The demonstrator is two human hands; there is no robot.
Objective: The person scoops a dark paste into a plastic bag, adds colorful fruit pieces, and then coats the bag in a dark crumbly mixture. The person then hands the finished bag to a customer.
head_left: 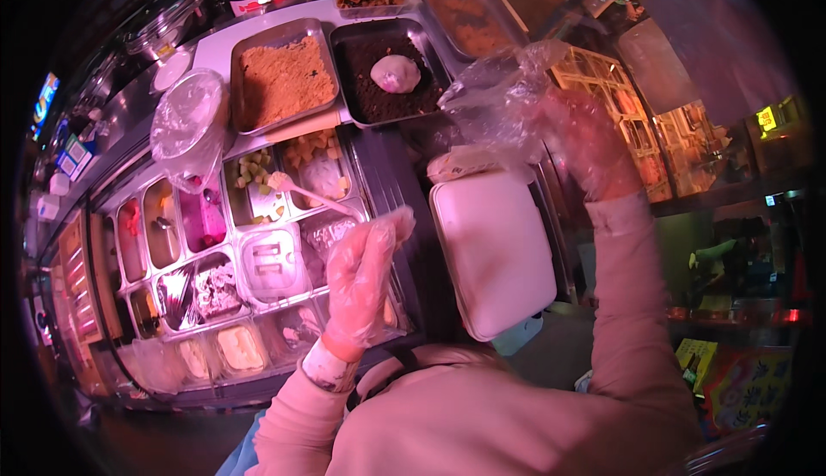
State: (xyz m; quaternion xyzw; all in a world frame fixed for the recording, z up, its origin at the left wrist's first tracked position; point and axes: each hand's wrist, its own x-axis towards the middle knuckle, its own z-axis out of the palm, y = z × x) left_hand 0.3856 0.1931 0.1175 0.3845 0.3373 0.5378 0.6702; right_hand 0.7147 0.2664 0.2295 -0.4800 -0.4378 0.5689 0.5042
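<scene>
Clear plastic bag [492,102] spreads left of my grasping right fingers [568,113]; whether my left fingers [372,239] grip anything, I can't tell.

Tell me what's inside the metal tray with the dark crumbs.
A pale rounded lump rests on the dark crumbs in the metal tray. The lump's underside and the tray's floor beneath the crumbs are covered, so anything buried there cannot be seen.
</scene>
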